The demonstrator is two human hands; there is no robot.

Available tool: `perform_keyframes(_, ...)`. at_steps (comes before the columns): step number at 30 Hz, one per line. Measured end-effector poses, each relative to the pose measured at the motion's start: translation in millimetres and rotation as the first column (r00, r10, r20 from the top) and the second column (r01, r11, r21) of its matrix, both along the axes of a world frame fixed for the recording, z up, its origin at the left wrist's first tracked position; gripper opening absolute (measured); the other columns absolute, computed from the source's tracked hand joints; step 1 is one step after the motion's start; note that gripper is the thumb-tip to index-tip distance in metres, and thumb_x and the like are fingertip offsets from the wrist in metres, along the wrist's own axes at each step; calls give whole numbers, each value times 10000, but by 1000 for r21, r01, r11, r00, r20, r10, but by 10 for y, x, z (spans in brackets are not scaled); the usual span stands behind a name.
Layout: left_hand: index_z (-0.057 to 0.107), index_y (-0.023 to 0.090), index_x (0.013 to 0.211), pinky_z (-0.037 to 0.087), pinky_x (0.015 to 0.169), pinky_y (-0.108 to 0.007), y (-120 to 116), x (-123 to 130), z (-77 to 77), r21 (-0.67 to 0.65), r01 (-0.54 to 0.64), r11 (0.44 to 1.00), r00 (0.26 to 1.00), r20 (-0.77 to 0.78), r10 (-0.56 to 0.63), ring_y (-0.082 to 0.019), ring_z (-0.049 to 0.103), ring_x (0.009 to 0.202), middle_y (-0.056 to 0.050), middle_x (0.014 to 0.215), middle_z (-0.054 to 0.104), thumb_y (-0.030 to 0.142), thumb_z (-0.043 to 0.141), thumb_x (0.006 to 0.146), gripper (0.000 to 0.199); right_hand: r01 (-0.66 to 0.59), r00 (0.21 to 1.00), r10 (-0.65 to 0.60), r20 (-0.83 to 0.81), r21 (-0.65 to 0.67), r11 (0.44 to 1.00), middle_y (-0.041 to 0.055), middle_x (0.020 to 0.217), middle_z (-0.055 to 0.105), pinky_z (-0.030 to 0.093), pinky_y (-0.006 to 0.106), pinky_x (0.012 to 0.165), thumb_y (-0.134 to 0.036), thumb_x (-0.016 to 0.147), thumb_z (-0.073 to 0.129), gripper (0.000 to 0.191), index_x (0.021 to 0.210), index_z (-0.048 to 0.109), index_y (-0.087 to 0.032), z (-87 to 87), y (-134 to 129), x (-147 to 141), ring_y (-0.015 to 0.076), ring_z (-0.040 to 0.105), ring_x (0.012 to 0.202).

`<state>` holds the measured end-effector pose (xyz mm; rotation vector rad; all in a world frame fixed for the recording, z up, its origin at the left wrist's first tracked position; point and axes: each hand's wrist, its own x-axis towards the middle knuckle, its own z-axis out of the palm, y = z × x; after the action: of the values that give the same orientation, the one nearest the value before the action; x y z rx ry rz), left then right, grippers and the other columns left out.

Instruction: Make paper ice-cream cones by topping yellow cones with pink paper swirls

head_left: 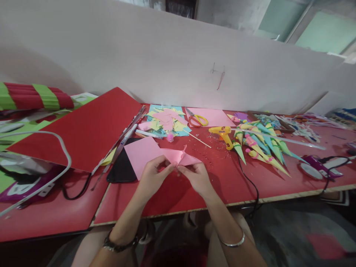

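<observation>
A folded piece of pink paper (172,154) is pinched between both hands above the red table. My left hand (156,173) grips its left part, thumb toward the centre crease. On the other side my right hand (196,177) closes on the right part, and the two thumbs nearly meet. The paper's middle stands up in a small raised fold. Left of the hands, a flat pink sheet (143,155) overlaps a black phone-like slab (120,168). A small pink pompom (170,137) lies just beyond the paper, near a thin wooden stick (198,139).
Paper scraps (167,120) pile up at the back beside scissors (198,119). A yellow glue gun (222,135) with a trailing cord lies right, next to several paper cones (264,142). Large red card (83,129) covers the left. Power strips (322,167) sit at both sides.
</observation>
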<state>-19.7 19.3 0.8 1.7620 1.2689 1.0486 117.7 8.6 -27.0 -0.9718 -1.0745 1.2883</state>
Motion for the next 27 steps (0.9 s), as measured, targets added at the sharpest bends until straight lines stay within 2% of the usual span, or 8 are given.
perform_keyframes(4,556,150,666,403,562,-215,0,3,-15,-48,102,994,994,53,-99,-113,498,584,19,608,559,326,532,735,191,16,1000,-16,3,28,999,-13,552,603,452,249,535,-289,641,657,118,608,627,-179,-17,10,7,123,540,521)
perform_keyframes(8,537,148,654,390,548,-208,11,4,-29,-42,92,995,996,26,-91,-107,475,580,26,598,526,324,521,744,198,11,997,-15,69,62,998,0,584,612,443,240,539,-295,675,637,137,638,627,-163,-46,22,29,126,544,543)
perform_keyframes(13,517,157,644,417,577,-209,5,-27,-28,33,142,989,989,-39,-141,-114,512,610,16,630,541,256,487,754,151,-31,973,-6,231,158,987,26,637,633,448,257,573,-314,708,619,163,679,644,-155,-60,25,76,155,571,600)
perform_keyframes(16,561,158,714,438,598,-213,-4,-58,-15,109,188,976,979,-101,-178,-126,546,647,4,691,580,214,525,719,67,-48,957,-6,291,178,983,50,704,662,465,276,616,-309,711,622,159,737,661,-157,-63,26,83,185,603,668)
perform_keyframes(19,611,166,846,447,679,-233,-4,-60,-8,181,220,959,968,-160,-192,-152,571,752,-22,827,631,227,590,696,164,-47,943,-26,332,210,977,53,775,678,476,292,682,-275,712,621,141,788,666,-166,-56,15,67,203,620,749)
perform_keyframes(21,639,182,860,441,709,-237,3,-45,-15,167,247,955,959,-186,-215,-158,577,790,-27,866,646,265,572,738,162,-74,924,-28,381,250,966,41,808,681,476,291,706,-239,725,599,125,812,667,-178,-39,-1,53,199,618,780)
perform_keyframes(23,658,184,796,437,678,-229,10,-29,-34,148,224,963,961,-198,-193,-148,577,734,-18,800,653,299,522,785,178,-102,905,-31,425,287,953,32,834,685,472,292,735,-211,743,571,141,842,668,-188,-16,-18,45,191,617,802)
perform_keyframes(27,643,154,714,441,620,-226,17,-18,-68,160,87,983,985,-159,-62,-143,558,645,-16,703,647,328,524,777,220,-122,886,-44,461,324,938,37,891,689,461,300,786,-198,744,567,155,861,668,-195,2,-29,42,194,617,856)
